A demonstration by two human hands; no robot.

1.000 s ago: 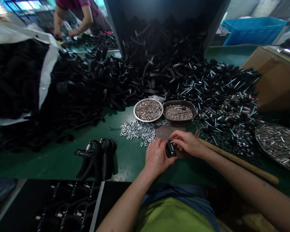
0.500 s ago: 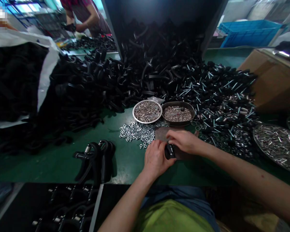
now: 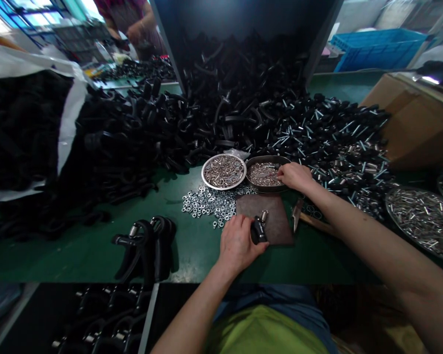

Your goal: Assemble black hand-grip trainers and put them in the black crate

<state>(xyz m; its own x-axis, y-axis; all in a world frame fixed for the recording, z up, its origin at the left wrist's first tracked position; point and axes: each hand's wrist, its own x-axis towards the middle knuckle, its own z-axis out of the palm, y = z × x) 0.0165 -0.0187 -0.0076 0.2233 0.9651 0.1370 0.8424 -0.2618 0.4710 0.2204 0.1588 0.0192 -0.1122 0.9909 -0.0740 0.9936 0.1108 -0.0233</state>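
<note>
Left hand (image 3: 239, 241) pinning a black part (image 3: 259, 230), right hand (image 3: 295, 176) at the tin (image 3: 268, 189)
Part's just below centre frame, on the brown mat (image 3: 280, 223), left fingers wrapped round it; can't tell if the right ones hold anything. Looks light, stiff, maybe slick, so I'd grab the body's sides. Dark, slightly glossy, shiny spring (image 3: 264, 216) at its top end.

Ambient light is dim; upper left is overexposed. Deep shadow merges the black plastic parts (image 3: 125, 128) into one mass. The green tabletop (image 3: 197, 241) shows pale glare near its front edge. The co-worker's hand (image 3: 136, 32) is blurred. Wide-angle distortion stretches my right forearm (image 3: 369, 232) toward the corner.
</note>
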